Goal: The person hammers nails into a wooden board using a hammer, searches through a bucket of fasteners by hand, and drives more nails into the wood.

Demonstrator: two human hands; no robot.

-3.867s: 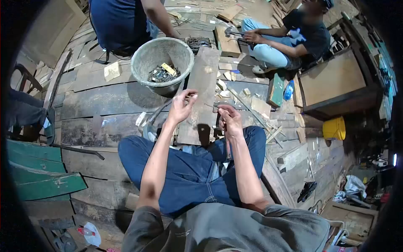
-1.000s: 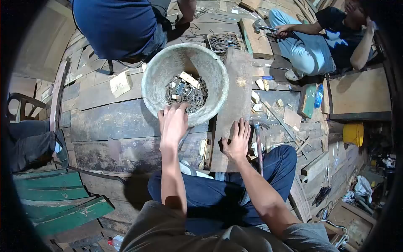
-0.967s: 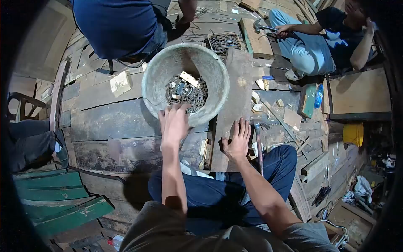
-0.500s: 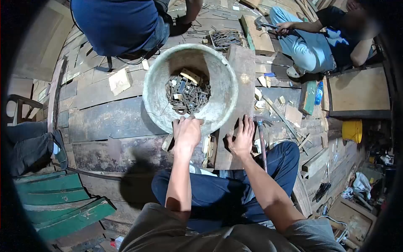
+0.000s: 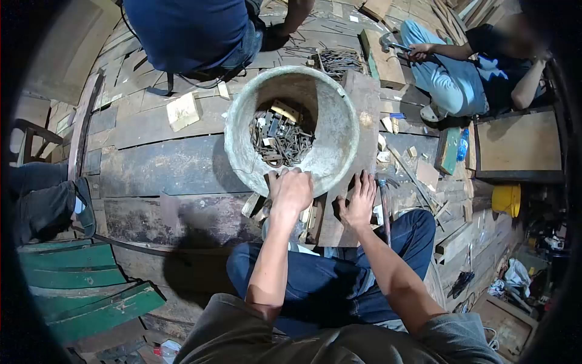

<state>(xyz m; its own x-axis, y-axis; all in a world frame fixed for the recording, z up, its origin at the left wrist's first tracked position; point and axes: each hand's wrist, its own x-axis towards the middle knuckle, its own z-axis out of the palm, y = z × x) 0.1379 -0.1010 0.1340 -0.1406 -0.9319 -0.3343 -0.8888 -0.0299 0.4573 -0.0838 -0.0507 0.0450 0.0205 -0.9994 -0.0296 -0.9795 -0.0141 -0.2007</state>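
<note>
A round, pale, worn bucket (image 5: 336, 130) stands in front of me, its mouth facing up. At its bottom lie rusty nails and metal scraps (image 5: 282, 139), with a few small wood pieces among them. My left hand (image 5: 291, 194) is closed over the bucket's near rim, the fingertips reaching inside. Fingers spread, my right hand (image 5: 359, 203) lies flat on a thick wooden beam (image 5: 364, 115) beside the bucket. Just right of that hand a hammer (image 5: 384, 209) leans by my knee, its claw head up.
A person in blue (image 5: 188, 30) sits at the far left; another person (image 5: 448, 73) at the right holds a hammer (image 5: 393, 45). A nail-filled tray (image 5: 339, 62) lies behind the bucket. Wood offcuts (image 5: 183, 112), green boards (image 5: 79, 273) and a yellow bucket (image 5: 505, 200) lie around.
The view has shifted a little, so the bucket and my hands appear slightly farther right. My left hand stays on the rim and my right hand stays on the beam.
</note>
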